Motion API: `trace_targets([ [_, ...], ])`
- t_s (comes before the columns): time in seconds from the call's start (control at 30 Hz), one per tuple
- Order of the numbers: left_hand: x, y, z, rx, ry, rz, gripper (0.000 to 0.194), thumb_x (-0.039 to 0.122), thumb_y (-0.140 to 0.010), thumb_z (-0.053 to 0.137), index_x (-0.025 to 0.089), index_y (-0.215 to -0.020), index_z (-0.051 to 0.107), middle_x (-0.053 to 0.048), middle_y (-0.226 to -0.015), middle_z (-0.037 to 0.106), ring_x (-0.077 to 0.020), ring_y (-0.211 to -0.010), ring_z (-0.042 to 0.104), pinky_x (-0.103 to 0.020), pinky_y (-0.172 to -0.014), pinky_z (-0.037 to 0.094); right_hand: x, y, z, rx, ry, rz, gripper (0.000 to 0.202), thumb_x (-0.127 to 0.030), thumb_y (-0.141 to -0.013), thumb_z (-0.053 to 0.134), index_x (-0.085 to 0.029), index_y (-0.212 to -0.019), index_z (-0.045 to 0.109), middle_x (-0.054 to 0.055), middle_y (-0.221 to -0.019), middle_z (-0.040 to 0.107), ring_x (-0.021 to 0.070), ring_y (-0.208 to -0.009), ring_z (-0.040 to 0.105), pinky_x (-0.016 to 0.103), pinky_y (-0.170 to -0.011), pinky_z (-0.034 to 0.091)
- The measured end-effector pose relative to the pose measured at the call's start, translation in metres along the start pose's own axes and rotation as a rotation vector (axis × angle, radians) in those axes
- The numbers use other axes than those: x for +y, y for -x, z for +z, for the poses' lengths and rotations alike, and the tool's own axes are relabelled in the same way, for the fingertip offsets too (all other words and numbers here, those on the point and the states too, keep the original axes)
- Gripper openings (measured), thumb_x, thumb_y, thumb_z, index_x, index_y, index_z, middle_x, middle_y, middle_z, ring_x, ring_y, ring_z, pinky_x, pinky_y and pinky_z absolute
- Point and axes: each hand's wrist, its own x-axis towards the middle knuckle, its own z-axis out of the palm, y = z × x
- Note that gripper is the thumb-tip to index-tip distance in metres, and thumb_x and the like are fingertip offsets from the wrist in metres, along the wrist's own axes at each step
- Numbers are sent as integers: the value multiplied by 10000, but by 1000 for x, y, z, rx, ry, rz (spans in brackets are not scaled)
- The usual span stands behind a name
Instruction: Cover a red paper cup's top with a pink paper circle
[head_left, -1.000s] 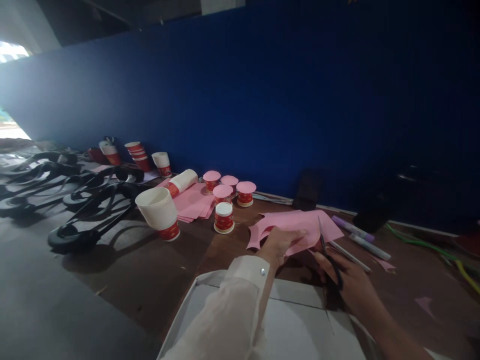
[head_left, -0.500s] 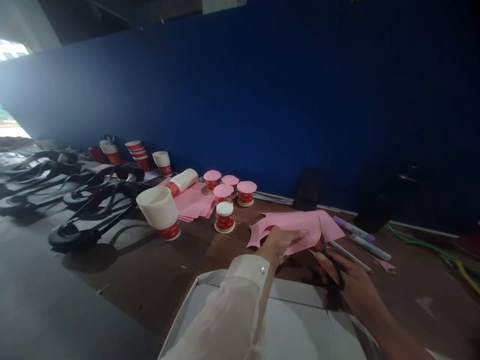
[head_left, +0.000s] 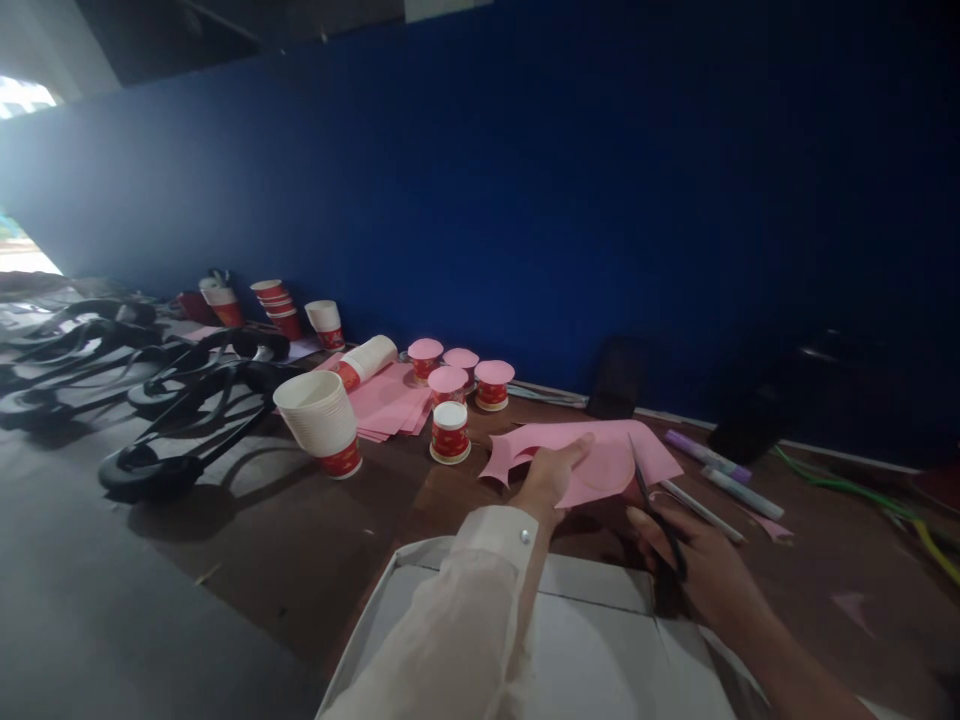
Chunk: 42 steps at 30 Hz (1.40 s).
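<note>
A pink paper sheet (head_left: 611, 455) with curved cut-outs on its left side and a faint round outline is pinched in my left hand (head_left: 551, 475), thumb on top. My right hand (head_left: 686, 545) is closed round the dark handles of the scissors (head_left: 643, 480), whose blades lie at the sheet's right part. Left of the sheet, an upside-down red cup (head_left: 450, 436) shows its white base. Behind it are several upturned red cups with pink paper discs (head_left: 494, 372) on top. A stack of pink sheets (head_left: 390, 402) lies farther left.
Stacked paper cups (head_left: 319, 415) and black headsets (head_left: 157, 470) occupy the left. A white box (head_left: 592, 640) sits close in front, under my forearms. Markers (head_left: 742, 492), paper scraps (head_left: 853, 608) and a green cable (head_left: 840, 483) lie to the right; a blue partition (head_left: 525, 200) stands behind.
My left hand and the pink sheet have shifted slightly left. The scissors' blades have also moved a little left and remain at the sheet.
</note>
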Motion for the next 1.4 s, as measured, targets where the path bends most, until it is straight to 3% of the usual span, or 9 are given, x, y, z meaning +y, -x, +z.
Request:
trace_targets([
  [0.1, -2, -6, -3, 17, -29, 74, 475, 449, -584, 914, 71, -824, 755, -157, -833, 761, -332, -920, 726, -447, -865, 584, 0, 1, -1, -96, -32, 87, 411, -611, -678, 744, -220, -780, 671, 15, -604, 660, 193, -572, 600, 305, -550, 454],
  [0.2, -4, -8, -4, 53, -111, 137, 446, 434, -561, 926, 79, -772, 759, -143, -825, 758, -335, -924, 716, -471, -900, 566, -3, 1, -2, -99, -45, 96, 414, -620, -680, 741, -232, -805, 668, 13, -621, 669, 208, -600, 617, 317, -581, 475],
  [0.37, -4, -6, -3, 5, -152, 214, 413, 438, -571, 918, 104, -763, 769, -145, -906, 772, -325, -956, 711, -475, -981, 526, -14, 6, -2, -80, -3, 49, 428, -660, -734, 676, -233, -754, 649, -1, -599, 629, 185, -583, 585, 292, -551, 446],
  [0.87, -5, -10, -5, -54, -139, 243, 439, 388, -553, 924, 98, -858, 799, -158, -1029, 776, -343, -1081, 695, -498, -1063, 486, -15, 4, -5, -103, -33, 72, 438, -647, -699, 714, -234, -635, 583, 9, -592, 630, 170, -567, 580, 268, -508, 457],
  [1.4, -1, -15, -10, -62, -170, 229, 421, 376, -528, 941, 114, -827, 801, -140, -1047, 782, -352, -1131, 676, -487, -1063, 494, -12, 4, -7, -104, -50, 60, 426, -640, -696, 719, -221, -665, 647, 9, -578, 620, 163, -524, 561, 280, -503, 438],
])
